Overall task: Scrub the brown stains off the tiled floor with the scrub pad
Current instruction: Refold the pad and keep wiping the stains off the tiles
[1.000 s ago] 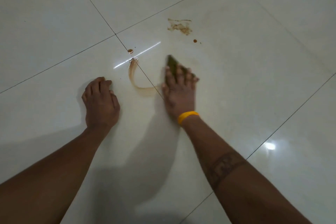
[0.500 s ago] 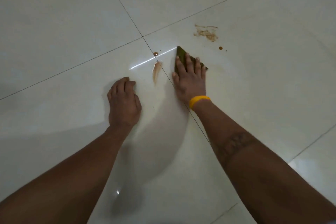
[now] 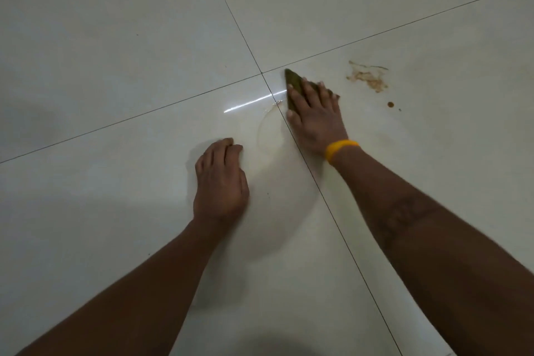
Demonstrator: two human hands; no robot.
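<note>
My right hand [image 3: 315, 117], with a yellow band at the wrist, presses a green scrub pad [image 3: 293, 82] flat on the white tiled floor [image 3: 115, 37], just right of where the grout lines cross. Only the pad's far corner and left edge show past my fingers. A smeared brown stain [image 3: 368, 78] lies to the right of the pad, with a small brown drop [image 3: 390, 104] below it. A faint wet ring [image 3: 267, 121] with a trace of brown sits left of the pad. My left hand [image 3: 221, 179] rests on the floor, fingers curled, holding nothing.
Dark grout lines [image 3: 332, 205] divide the glossy tiles; one runs under my right wrist toward the bottom right. A bright streak of reflected light [image 3: 251, 101] lies left of the pad.
My right hand has pushed the pad forward along the grout line toward the crossing. The curved brown streak and the small spot by the line have been wiped to a faint ring. The view shifted left.
</note>
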